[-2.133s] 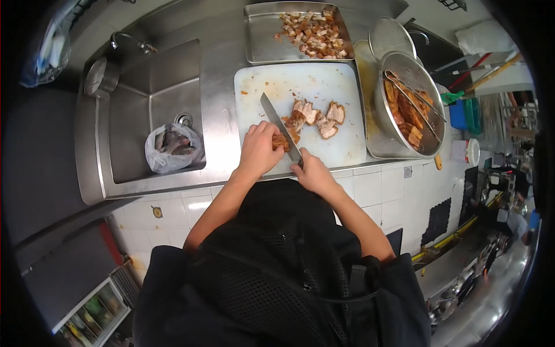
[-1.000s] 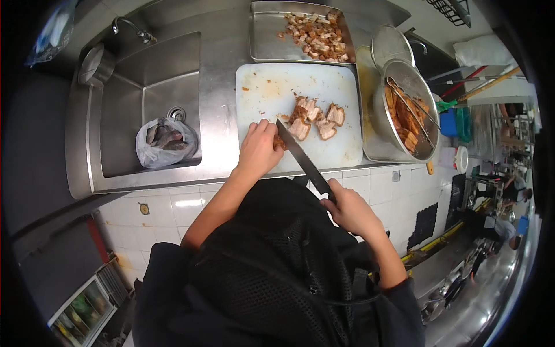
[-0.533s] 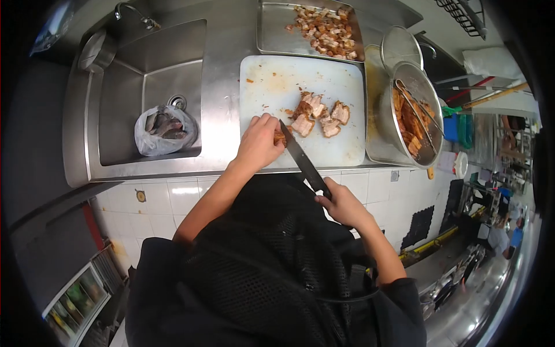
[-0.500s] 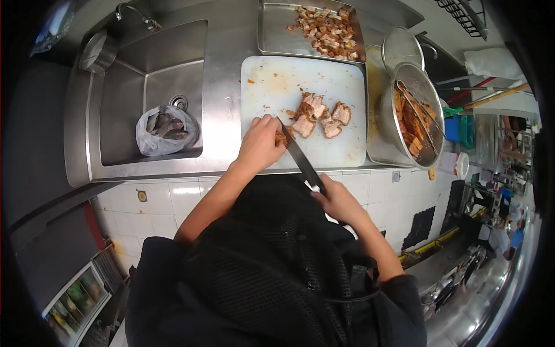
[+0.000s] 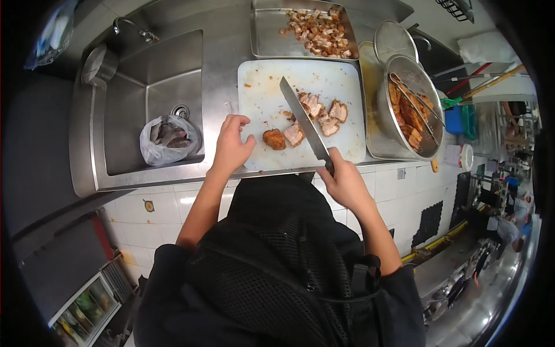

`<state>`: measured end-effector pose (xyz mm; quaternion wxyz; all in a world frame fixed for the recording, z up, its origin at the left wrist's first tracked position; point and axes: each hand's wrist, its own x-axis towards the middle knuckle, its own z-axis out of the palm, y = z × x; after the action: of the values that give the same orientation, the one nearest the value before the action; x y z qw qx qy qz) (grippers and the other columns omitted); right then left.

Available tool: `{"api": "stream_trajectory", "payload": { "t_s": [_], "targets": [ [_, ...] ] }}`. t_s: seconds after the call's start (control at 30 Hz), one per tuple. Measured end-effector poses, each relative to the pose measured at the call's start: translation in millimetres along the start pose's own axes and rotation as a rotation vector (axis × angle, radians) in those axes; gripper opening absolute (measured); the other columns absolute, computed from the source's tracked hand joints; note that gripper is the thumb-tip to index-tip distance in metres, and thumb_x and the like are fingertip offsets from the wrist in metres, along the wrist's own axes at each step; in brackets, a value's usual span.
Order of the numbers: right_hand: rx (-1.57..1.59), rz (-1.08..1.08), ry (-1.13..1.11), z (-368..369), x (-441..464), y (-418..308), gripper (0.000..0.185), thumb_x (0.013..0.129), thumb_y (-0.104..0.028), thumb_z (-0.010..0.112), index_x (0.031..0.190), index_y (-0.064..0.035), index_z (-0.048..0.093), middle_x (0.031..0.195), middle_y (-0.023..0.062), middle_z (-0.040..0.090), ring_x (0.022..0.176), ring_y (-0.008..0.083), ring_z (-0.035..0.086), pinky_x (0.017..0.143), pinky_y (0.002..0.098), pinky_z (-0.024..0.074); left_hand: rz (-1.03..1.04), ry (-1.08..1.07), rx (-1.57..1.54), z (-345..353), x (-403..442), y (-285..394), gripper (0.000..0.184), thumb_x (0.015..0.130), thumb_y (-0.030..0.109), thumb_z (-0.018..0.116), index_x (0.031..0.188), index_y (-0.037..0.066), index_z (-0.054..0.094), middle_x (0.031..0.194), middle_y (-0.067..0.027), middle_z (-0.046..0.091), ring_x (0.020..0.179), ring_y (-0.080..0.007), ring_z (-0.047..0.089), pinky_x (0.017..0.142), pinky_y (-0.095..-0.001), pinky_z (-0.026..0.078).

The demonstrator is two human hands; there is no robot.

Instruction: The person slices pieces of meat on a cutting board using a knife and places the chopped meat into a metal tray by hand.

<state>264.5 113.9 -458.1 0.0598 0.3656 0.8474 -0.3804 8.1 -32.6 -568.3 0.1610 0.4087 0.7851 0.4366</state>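
My right hand (image 5: 347,179) grips the handle of a long knife (image 5: 304,120), whose blade slants up and left across the white cutting board (image 5: 263,87). At the board's left edge my left hand (image 5: 234,143) is open, thumb and fingers apart, holding nothing. Just right of it lies a browned chunk of meat (image 5: 274,139), with a pale cut slice (image 5: 294,135) beside it. Further right, past the blade, are more pork slices (image 5: 330,120), partly covered by the knife. Small crumbs are scattered over the board.
Behind the board stands a metal tray (image 5: 266,40) of diced meat. To the right, a steel bowl (image 5: 399,124) holds meat strips and tongs (image 5: 417,110), near a round strainer (image 5: 395,43). The left sink (image 5: 124,110) contains a plastic bag (image 5: 151,151) of dark fish-like items.
My left hand has let go of the meat chunk and drawn back left, its fingers opening. The knife has lifted away from that chunk, its tip now further up the board.
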Motion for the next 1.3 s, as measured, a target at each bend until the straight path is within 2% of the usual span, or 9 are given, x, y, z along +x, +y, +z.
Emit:
{"api": "stream_trajectory", "payload": {
  "t_s": [0.07,0.27,0.57,0.63,0.87,1.03,1.1,1.23,1.3],
  "targets": [
    [0.045,-0.008,-0.039,1.9,-12.9,-11.3,0.032,0.097,-0.016,0.070,0.117,-0.0008,0.049,0.080,0.0282,0.069,0.081,0.0520,0.068,0.071,0.0591,0.0516,-0.096,-0.068,0.030,-11.7,1.2,10.4,0.035,0.081,0.005,0.072,0.115,0.002,0.062,0.113,-0.0160,0.062,0.100,-0.0375,0.064,0.090,-0.0439,0.054],
    [-0.008,-0.124,-0.027,25.3,-16.2,-26.9,0.032,0.098,-0.017,0.070,0.118,-0.0005,0.051,0.077,0.0289,0.069,0.078,0.0514,0.068,0.070,0.0596,0.0522,0.111,-0.107,0.143,14.5,-7.0,38.0,0.036,0.083,0.006,0.072,0.117,-0.002,0.061,0.116,-0.0169,0.060,0.108,-0.0394,0.061,0.094,-0.0483,0.053],
    [-0.113,-0.141,-0.054,27.0,-34.9,-11.0,0.030,0.097,-0.019,0.070,0.111,-0.0002,0.051,0.079,0.0278,0.069,0.079,0.0509,0.068,0.071,0.0590,0.0527,0.101,-0.125,0.176,35.6,-9.1,28.9,0.029,0.080,0.002,0.070,0.107,-0.002,0.060,0.111,-0.0179,0.058,0.107,-0.0402,0.058,0.093,-0.0488,0.052],
    [0.007,0.057,-0.271,-1.0,-50.5,-20.4,0.029,0.098,-0.016,0.071,0.109,0.0020,0.051,0.076,0.0259,0.066,0.078,0.0488,0.067,0.071,0.0550,0.0515,0.126,-0.096,0.150,33.9,-8.1,27.2,0.029,0.080,0.001,0.071,0.106,-0.002,0.060,0.110,-0.0177,0.059,0.106,-0.0408,0.059,0.091,-0.0491,0.053],
    [0.021,-0.137,0.005,94.0,42.4,1.0,0.032,0.097,-0.017,0.072,0.115,0.0037,0.055,0.079,0.0292,0.067,0.083,0.0523,0.066,0.072,0.0552,0.0518,0.132,-0.182,0.066,27.3,-4.3,20.1,0.026,0.082,0.000,0.070,0.106,-0.001,0.062,0.109,-0.0174,0.060,0.107,-0.0402,0.059,0.095,-0.0479,0.052],
    [-0.007,-0.059,-0.153,56.6,-12.0,6.2,0.036,0.097,-0.018,0.071,0.119,0.0045,0.054,0.084,0.0314,0.069,0.086,0.0535,0.067,0.076,0.0581,0.0525,0.119,-0.075,0.038,32.6,-6.2,15.7,0.026,0.080,-0.001,0.072,0.104,-0.001,0.062,0.104,-0.0165,0.061,0.102,-0.0394,0.062,0.088,-0.0463,0.053],
    [-0.030,-0.006,-0.257,49.6,-24.5,12.7,0.036,0.097,-0.018,0.070,0.120,0.0029,0.053,0.087,0.0323,0.070,0.088,0.0539,0.068,0.079,0.0602,0.0532,0.098,-0.135,0.019,30.0,-5.5,14.6,0.025,0.082,0.000,0.071,0.106,-0.001,0.063,0.110,-0.0174,0.061,0.107,-0.0397,0.060,0.094,-0.0471,0.052],
    [0.047,-0.054,-0.087,110.7,15.0,25.5,0.036,0.097,-0.018,0.071,0.119,0.0016,0.052,0.088,0.0313,0.070,0.090,0.0532,0.068,0.079,0.0601,0.0528,0.142,-0.174,0.027,31.6,-10.2,11.9,0.033,0.083,0.000,0.072,0.114,-0.001,0.062,0.112,-0.0184,0.062,0.109,-0.0394,0.061,0.094,-0.0467,0.052],
    [0.055,-0.077,0.025,117.6,40.3,22.2,0.036,0.097,-0.019,0.071,0.119,0.0013,0.051,0.089,0.0312,0.070,0.091,0.0529,0.068,0.079,0.0597,0.0528,0.026,-0.192,-0.082,28.9,-13.6,12.1,0.049,0.084,0.001,0.074,0.130,0.000,0.057,0.120,-0.0205,0.060,0.114,-0.0384,0.061,0.096,-0.0454,0.054]
  ]
}}
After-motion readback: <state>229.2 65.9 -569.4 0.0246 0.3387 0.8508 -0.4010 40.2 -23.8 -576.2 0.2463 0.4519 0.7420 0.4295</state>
